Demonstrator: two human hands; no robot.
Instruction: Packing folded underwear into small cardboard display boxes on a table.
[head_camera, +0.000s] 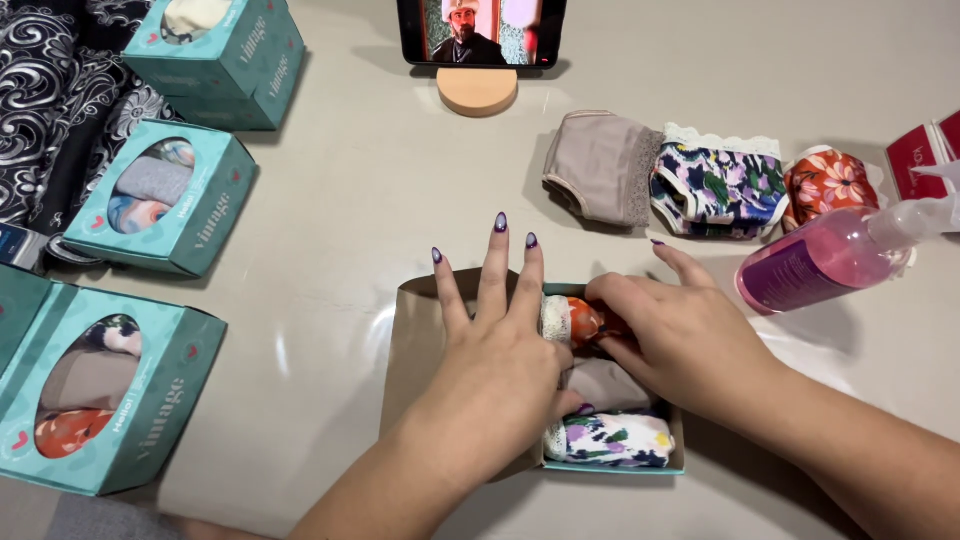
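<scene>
From the head view, my left hand (495, 365) lies flat and spread over the open teal box (610, 462) near the front of the surface (380, 190), its grip open, pressing and holding nothing. My right hand (680, 335) has its grip pinched around the orange floral roll (583, 320) at the box's far end; a taupe roll (610, 385) and a purple floral roll (615, 440) sit packed nearer me.

I judge the orange roll could spring loose and unroll if I let go before it is wedged, and my right forearm is near the pink spray bottle (835, 255), which lies on its side and could roll.

Three closed teal window boxes (165, 200) stand at the left, each with an oval cut-out showing folded fabric. A red carton (915, 160) sits at the right edge.
</scene>
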